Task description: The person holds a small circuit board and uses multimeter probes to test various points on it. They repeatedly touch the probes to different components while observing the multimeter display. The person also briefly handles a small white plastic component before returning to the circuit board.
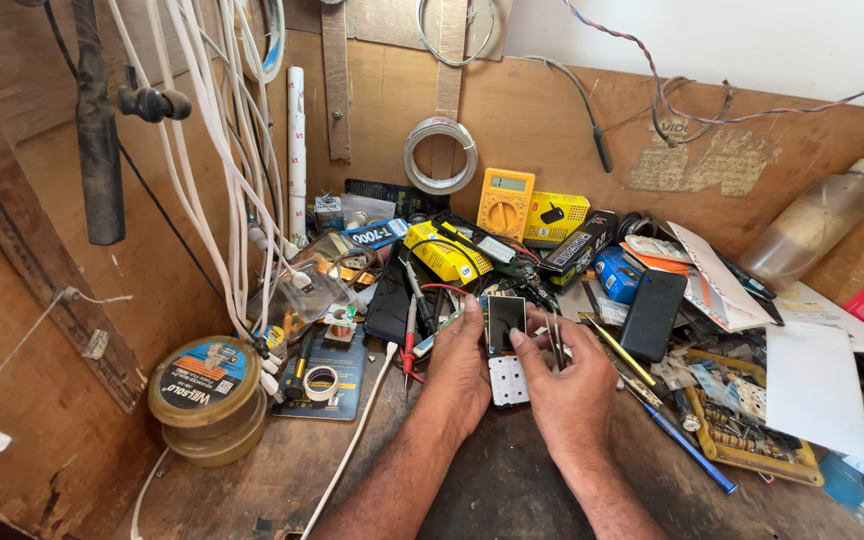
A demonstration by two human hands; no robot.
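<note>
A small keypad phone [505, 345], with a dark screen above and a white keypad below, lies at the middle of a cluttered wooden bench [512, 480]. My left hand [458, 368] grips its left side, fingers up by the screen. On the phone's right side is my right hand [572, 385], with the thumb touching the lower edge of the screen. A pair of thin metal tweezers [556, 342] sticks up between the fingers of that hand. Red and black probe leads [410, 340] lie just left of my left hand.
A yellow multimeter [505, 203] and yellow boxes stand at the back. A dark phone [652, 314], screwdrivers, papers and a circuit board [752, 425] crowd the right. Solder reels [204, 385] sit at the left under hanging white cables [214, 150]. A bottle [817, 222] leans at the far right.
</note>
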